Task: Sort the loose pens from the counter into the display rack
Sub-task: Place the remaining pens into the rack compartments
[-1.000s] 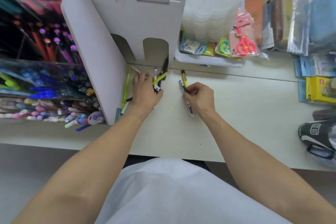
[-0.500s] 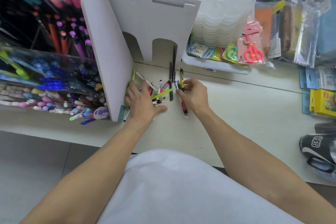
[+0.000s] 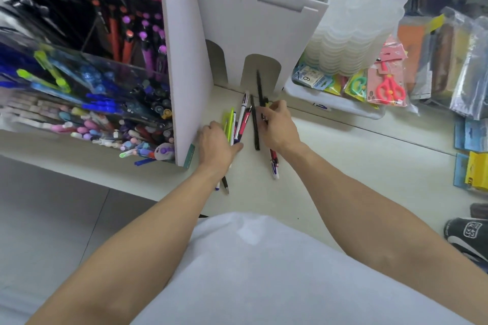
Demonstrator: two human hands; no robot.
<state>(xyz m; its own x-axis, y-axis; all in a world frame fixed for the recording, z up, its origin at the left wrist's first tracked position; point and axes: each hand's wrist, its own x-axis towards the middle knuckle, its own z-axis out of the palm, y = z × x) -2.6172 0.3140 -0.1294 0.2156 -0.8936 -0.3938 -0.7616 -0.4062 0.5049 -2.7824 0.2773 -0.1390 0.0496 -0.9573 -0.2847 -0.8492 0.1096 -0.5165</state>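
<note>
From the head camera, the loose pens are lying bunched on the white counter, just beside the white side panel of the display rack, whose clear bins are already packed with coloured pens. These are judged to be light, stiff, smooth-barrelled things, apt to roll and slip against one another, so a bundle is best gathered around mid-barrel with the tips lined up, and a single pen pinched near its middle. The left hand is lying over the near ends of the green, white and pink pens, fingers curled about them and thumb pointing toward the centre, with two pen tips poking out below the wrist; it appears to be gripping the bunch, though the fingers underneath are hidden. The right hand is reaching in from the right, its fingers curling around pens, a red-and-white pen emerging beneath the palm and a black pen sticking up beyond the fingertips. Another black pen is lying between the two hands. Both forearms are stretching forward over the counter edge, converging on the pile.
</note>
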